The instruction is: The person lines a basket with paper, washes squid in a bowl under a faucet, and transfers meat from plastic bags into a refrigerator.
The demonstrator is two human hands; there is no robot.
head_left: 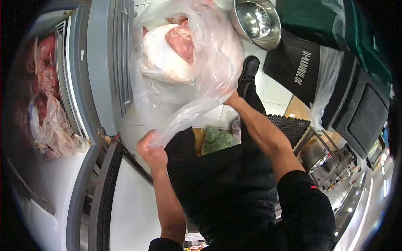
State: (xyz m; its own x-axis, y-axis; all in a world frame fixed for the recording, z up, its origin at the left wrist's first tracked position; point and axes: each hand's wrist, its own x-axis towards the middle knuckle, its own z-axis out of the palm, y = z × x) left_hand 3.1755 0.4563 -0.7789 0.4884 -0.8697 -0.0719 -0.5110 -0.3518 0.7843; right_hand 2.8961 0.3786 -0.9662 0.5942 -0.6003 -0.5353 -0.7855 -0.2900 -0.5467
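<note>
A large clear plastic bag (167, 98) hangs in front of me, its mouth stretched wide between my hands. Inside lies a big piece of raw meat (182, 44), pink in places with a broad pale, white side. My left hand (153, 151) is closed on the near left edge of the bag. Farther up on the right, my right hand (231, 97) grips the bag's rim, its fingers partly hidden by the plastic.
On my left an open chest freezer (77, 100) holds bagged red meat (48, 71). A steel bowl (257, 25) stands at the upper right, near a black box (293, 62) with white lettering and a dark green bin (310, 21). A green bag (215, 140) lies on the floor.
</note>
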